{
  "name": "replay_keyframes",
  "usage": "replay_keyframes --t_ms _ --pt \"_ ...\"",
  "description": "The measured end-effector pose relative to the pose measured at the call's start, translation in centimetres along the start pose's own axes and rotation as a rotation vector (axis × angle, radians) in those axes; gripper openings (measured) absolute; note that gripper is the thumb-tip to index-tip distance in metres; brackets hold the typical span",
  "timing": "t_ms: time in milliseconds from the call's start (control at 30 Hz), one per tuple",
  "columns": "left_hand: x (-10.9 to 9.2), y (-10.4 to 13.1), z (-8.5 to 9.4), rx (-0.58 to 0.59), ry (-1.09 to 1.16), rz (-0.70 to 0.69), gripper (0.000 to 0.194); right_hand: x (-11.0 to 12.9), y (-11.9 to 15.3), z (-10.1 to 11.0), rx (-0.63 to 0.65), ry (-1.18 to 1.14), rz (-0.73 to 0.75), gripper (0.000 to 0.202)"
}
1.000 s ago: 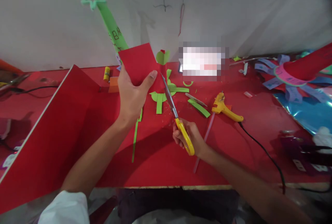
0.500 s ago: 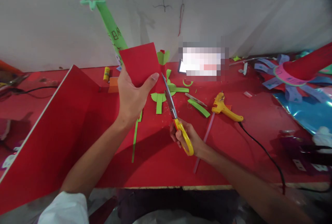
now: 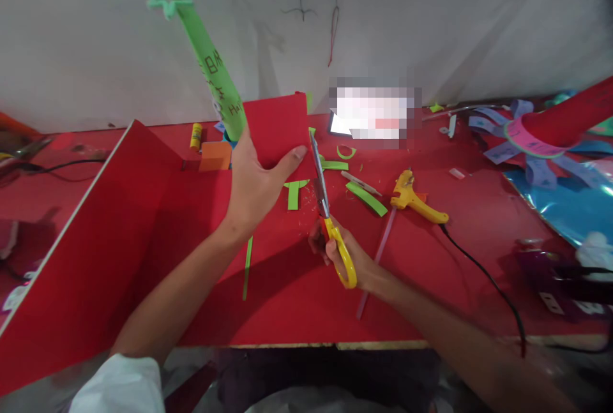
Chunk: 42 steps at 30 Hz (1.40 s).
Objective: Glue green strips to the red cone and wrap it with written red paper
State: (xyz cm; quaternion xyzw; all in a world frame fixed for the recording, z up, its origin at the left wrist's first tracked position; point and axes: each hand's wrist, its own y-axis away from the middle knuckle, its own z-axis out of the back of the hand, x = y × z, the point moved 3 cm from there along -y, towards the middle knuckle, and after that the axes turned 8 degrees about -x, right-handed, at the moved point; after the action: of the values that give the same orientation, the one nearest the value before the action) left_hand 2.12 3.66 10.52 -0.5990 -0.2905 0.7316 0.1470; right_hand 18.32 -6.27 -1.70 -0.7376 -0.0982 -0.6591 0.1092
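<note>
My left hand grips a rectangular piece of red paper by its lower part, thumb across the front. In my right hand is a pair of scissors with yellow handles, blades pointing up beside the paper's right edge. Whether the blades touch the paper I cannot tell. Behind the paper lie green paper cutouts, partly hidden. A green paper strip and a pen rest on the table right of the blades.
A yellow glue gun with a black cord lies at right. A green paper tube with a star on top stands at back left, near a glue stick. A large red board leans at left. Blue film lies far right.
My left hand has moved right with the red paper, which is now more level and covers more of the green cutouts. The scissors have turned slightly more upright.
</note>
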Motion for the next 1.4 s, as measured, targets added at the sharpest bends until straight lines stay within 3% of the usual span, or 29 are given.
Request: replay_keyframes --t_ms 333,767,1000,1400 --pt "-0.9 0.6 -0.7 0.013 -0.003 0.047 0.049 0.2 0.0 0.0 -0.087 -0.056 -0.032 0.061" --pt "-0.9 1.5 -1.0 -0.041 -0.002 0.029 0.046 0.3 0.4 -0.4 -0.205 -0.156 -0.244 0.052" --pt "-0.7 1.5 -1.2 -0.022 0.017 0.035 0.046 0.5 0.4 -0.4 -0.137 -0.086 -0.148 0.055" --pt "-1.5 2.2 -1.8 0.067 0.04 0.102 0.041 0.7 0.1 -0.1 -0.152 -0.145 -0.012 0.054"
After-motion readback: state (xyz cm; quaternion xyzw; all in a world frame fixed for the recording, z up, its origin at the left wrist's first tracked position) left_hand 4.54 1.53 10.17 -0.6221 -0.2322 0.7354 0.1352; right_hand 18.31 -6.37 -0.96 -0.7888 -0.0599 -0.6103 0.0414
